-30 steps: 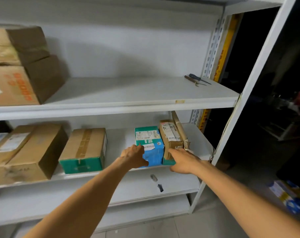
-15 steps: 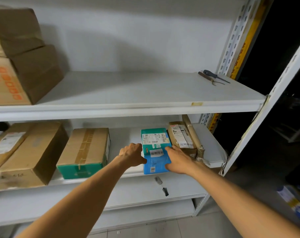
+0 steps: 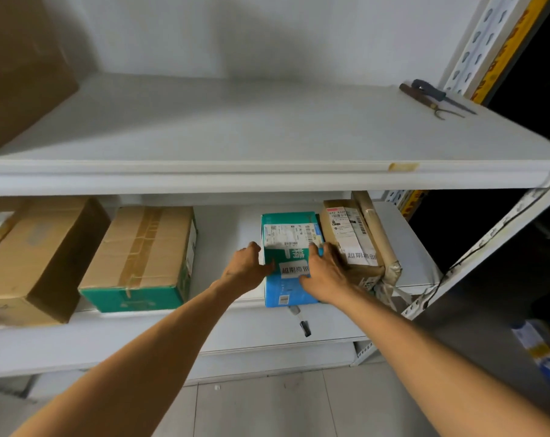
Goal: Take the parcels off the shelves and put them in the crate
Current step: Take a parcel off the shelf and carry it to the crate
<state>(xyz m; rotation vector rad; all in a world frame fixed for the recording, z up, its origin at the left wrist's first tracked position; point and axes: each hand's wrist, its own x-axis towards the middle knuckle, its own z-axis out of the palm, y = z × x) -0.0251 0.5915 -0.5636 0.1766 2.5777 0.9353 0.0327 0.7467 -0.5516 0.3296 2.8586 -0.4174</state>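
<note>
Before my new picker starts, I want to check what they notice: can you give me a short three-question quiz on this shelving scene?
1. True or false: the left hand and the right hand both hold the blue-and-green parcel.
2. Where do the hand tools lie? A) at the right end of the upper shelf B) beside the held parcel C) on the floor
3. Short answer: what stands just right of the held parcel?
Key: 1 true; 2 A; 3 the brown labelled parcel.
</note>
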